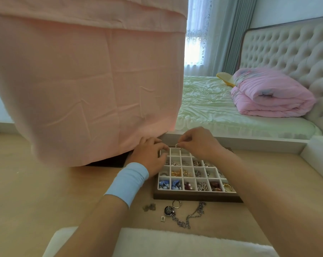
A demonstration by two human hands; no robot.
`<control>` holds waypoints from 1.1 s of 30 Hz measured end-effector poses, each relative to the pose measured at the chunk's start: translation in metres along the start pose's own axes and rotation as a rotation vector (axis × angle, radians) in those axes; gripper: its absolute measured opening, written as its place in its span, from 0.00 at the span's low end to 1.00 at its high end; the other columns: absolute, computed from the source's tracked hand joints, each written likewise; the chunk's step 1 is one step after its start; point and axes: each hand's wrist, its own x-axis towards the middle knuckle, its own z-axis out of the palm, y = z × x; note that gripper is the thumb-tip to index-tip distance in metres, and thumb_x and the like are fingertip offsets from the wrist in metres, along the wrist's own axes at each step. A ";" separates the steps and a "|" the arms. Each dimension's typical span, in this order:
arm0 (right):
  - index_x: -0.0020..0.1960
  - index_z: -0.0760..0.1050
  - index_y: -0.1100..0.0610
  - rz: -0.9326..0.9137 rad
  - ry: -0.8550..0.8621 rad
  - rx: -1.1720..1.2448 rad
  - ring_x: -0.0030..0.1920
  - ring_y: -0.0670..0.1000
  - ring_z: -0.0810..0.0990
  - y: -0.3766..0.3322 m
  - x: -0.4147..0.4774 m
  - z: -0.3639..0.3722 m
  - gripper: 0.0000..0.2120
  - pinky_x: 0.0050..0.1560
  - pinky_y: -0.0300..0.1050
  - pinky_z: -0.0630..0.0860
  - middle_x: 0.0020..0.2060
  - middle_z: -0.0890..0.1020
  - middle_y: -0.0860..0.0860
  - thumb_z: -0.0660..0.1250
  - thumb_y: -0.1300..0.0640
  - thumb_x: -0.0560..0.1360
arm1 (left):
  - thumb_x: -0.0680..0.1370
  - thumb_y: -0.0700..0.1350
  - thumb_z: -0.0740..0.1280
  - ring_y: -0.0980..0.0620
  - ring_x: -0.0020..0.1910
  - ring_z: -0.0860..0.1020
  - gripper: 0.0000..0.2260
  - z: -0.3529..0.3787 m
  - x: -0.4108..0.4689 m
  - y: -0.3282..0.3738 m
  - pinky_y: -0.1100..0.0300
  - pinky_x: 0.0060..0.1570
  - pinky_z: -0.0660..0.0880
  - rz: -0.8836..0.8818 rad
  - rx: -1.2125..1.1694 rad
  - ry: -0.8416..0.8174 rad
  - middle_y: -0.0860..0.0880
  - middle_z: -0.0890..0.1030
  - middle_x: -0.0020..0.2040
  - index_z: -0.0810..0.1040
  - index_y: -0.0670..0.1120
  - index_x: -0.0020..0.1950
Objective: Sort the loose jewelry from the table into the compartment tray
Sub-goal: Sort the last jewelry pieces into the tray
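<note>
Fingers (184, 143) of the right hand (199, 143) pinch a small silvery piece (177, 145) over the far row of the compartment tray (194, 198) (dark wood rim, white square cells, beads and rings inside). The left hand (149, 156), with a pale blue wristband (127, 182), curls at the tray's far-left corner; grip unclear. A chain necklace (190, 216), round pendant (169, 211) and ring (176, 204) lie loose on the light wood table (46, 191) just before the tray. A pink cloth (92, 80) hangs behind, with a bed (212, 104) beyond.

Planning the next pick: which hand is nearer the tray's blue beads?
Left. The left hand lies at the tray's left edge, just beyond the blue beads; the right hand pinches a silver piece over the far row, farther off.
</note>
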 end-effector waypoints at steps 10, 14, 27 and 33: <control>0.51 0.86 0.46 -0.107 -0.147 -0.454 0.47 0.50 0.81 -0.004 0.025 0.024 0.08 0.46 0.48 0.80 0.47 0.85 0.46 0.67 0.51 0.79 | 0.79 0.54 0.59 0.52 0.71 0.59 0.14 0.012 0.001 -0.008 0.52 0.71 0.62 0.029 0.108 0.000 0.54 0.68 0.71 0.79 0.59 0.61; 0.48 0.85 0.47 -0.099 -0.128 -0.467 0.44 0.51 0.81 -0.001 0.029 0.027 0.07 0.43 0.46 0.78 0.44 0.84 0.47 0.68 0.50 0.78 | 0.79 0.54 0.58 0.52 0.72 0.58 0.15 0.010 0.004 -0.007 0.52 0.71 0.61 0.031 0.138 -0.011 0.53 0.67 0.72 0.78 0.59 0.63; 0.50 0.85 0.51 -0.091 -0.140 -0.432 0.46 0.52 0.82 -0.007 0.005 0.016 0.13 0.49 0.52 0.81 0.47 0.85 0.48 0.61 0.51 0.81 | 0.78 0.57 0.59 0.56 0.68 0.63 0.14 0.007 -0.005 -0.012 0.50 0.66 0.69 0.056 0.050 -0.015 0.57 0.70 0.67 0.77 0.59 0.61; 0.56 0.83 0.44 -0.189 -0.116 -0.315 0.49 0.46 0.80 -0.024 -0.049 -0.008 0.10 0.54 0.47 0.79 0.50 0.81 0.41 0.63 0.48 0.82 | 0.78 0.54 0.62 0.57 0.52 0.70 0.07 -0.014 -0.024 0.010 0.54 0.56 0.74 0.113 0.006 0.019 0.58 0.74 0.50 0.76 0.58 0.54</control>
